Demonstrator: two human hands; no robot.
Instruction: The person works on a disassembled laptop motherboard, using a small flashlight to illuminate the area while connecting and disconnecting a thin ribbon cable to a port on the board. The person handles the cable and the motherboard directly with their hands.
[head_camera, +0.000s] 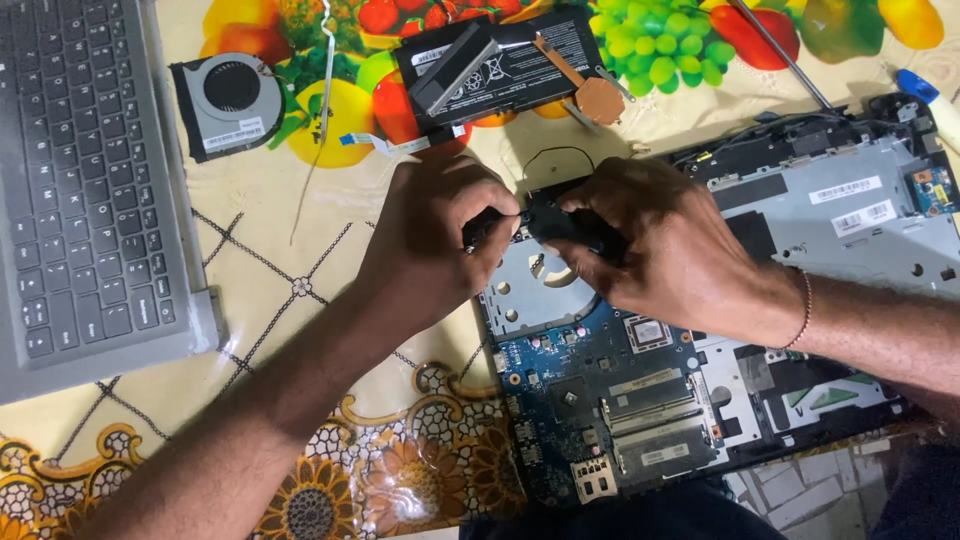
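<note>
Over the opened laptop chassis (800, 260), both hands meet on one small black part (545, 215) — the left hand (440, 235) pinches its left end with fingers curled tight, and the right hand (650, 240) closes over its right end, thumb and fingers wrapped on it. That part lies just above the round fan cut-out, its long axis running left to right. Nearer the camera, the blue motherboard (590, 390) shows memory sticks side by side. Left of the arms, a grey keyboard panel (80, 190) rests on the fruit-patterned tablecloth (300, 300). Farther off sit a loose cooling fan (230, 105) and a black battery (510, 65) — a copper heat pipe (590, 90) rests across its right end.
</note>
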